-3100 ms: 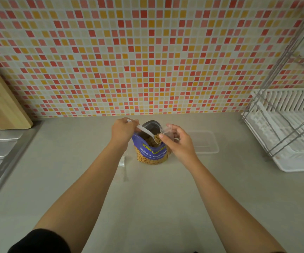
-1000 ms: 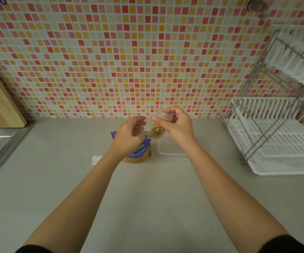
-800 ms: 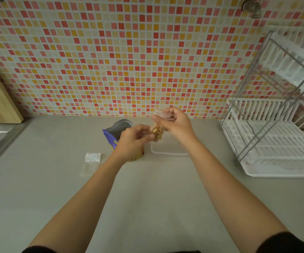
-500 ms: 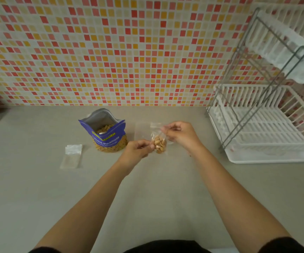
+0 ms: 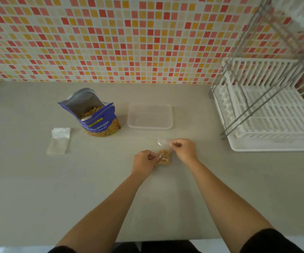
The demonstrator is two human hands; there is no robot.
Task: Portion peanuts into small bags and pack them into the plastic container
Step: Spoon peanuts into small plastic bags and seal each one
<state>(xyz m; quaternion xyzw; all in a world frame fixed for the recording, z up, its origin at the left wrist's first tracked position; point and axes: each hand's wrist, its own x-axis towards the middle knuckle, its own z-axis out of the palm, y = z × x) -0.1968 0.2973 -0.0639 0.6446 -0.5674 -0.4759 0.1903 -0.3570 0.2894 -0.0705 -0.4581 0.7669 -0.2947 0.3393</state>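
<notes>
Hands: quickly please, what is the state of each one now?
Left hand: closed, pinching the small bag of peanuts.
Right hand: closed, pinching the top edge of the same bag.

Wears a black, plain-looking top. Shows the left sleeve [image 5: 62, 250] only as a dark sliver at the lower left edge of the frame, and the right sleeve [image 5: 270, 241] as a broader black band at the lower right. Leaves both forearms bare from sleeve edge to wrist. Goes ungloved on left hand [image 5: 143, 162] and right hand [image 5: 184, 150]. Shows more dark fabric [image 5: 165, 247] at bottom centre.
</notes>
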